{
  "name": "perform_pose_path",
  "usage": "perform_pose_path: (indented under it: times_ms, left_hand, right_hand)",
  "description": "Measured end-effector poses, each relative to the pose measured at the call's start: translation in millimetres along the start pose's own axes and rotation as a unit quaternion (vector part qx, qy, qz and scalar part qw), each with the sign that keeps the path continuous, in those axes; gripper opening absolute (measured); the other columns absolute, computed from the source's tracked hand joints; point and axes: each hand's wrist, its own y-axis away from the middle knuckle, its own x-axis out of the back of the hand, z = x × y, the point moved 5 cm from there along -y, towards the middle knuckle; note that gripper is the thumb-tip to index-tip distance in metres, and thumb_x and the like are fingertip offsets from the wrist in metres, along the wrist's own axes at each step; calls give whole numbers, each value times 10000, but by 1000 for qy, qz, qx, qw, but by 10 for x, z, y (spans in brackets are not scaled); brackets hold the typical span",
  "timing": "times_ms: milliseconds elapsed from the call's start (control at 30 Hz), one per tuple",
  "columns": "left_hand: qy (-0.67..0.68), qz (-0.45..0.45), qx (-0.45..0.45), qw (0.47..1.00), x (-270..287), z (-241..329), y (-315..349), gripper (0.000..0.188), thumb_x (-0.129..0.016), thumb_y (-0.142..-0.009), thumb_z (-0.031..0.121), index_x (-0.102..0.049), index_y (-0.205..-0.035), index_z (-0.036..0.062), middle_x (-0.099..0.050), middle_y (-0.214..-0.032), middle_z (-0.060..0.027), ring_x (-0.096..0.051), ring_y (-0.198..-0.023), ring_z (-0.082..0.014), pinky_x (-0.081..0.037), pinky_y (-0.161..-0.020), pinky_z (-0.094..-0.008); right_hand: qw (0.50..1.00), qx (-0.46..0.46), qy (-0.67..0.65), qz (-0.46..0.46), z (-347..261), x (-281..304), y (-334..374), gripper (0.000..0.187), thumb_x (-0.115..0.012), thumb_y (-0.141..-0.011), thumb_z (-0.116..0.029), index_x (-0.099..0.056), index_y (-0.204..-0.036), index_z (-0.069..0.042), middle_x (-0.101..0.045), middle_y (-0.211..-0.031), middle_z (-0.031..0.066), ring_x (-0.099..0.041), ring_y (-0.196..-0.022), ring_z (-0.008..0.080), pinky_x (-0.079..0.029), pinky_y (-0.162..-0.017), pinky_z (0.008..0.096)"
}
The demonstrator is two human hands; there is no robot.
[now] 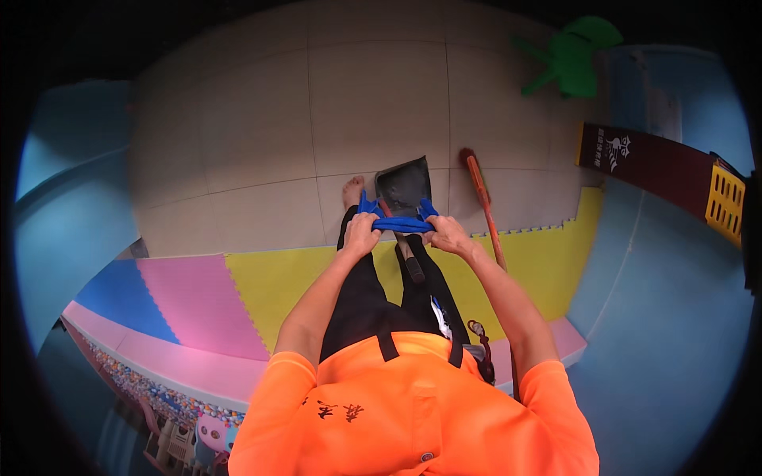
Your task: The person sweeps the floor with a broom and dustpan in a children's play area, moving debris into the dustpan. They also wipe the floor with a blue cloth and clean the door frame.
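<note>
Orange shirt (413, 412) of smooth fabric fills the lower foreground, crossed by dark straps, with black trousers (361, 293) below it; both bare forearms reach forward from it. Left hand (361, 234) is closed in a fist on the left end of a blue cloth (401, 224); right hand (446, 234) is closed likewise on the right end; the cloth, soft and bunched at each grip, is stretched taut between them into a narrow band. Just beyond and partly beneath the band lies a dark dustpan (405, 186), flat, hard and roughly trapezoidal, its handle (409, 258) running back toward the legs; a bare foot (352, 190) rests on the pale floor tiles (262, 135) beside it. Step in hand, as judged: tensioning the cloth over the dustpan; any further move calls for an even pull from both fists so that neither end slips. To the right lies a broom (484, 206) with an orange stick and reddish bristles; nearer the body are interlocking foam mats (214, 293) in yellow, pink and blue, with toothed edges; a green plastic stool (575, 55) stands far off.
</note>
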Motion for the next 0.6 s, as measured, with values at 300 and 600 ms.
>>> perform_pose_path:
  times_ms: [300,600]
  left_hand:
    - [444,-89,510,731,-991,-165,406,348,-450,-869,294,-445,-1218,301,-507,-1020,-114,-542,-937,-317,-459,-760,-508]
    - [775,-95,495,382,-1790,-122,546,476,-394,-894,404,-392,-1174,19,-502,-1041,-161,-531,-938,-340,-440,-810,-530]
  right_hand:
    - [971,-138,-183,-65,194,-764,-199,270,-521,-826,-119,-536,-1025,63,-599,-960,185,-589,-883,249,-446,-770,347]
    - [766,-292,-558,-129,194,-1110,-136,425,-379,-880,0,-297,-1296,-22,-548,-1008,161,-594,-870,255,-515,-666,445]
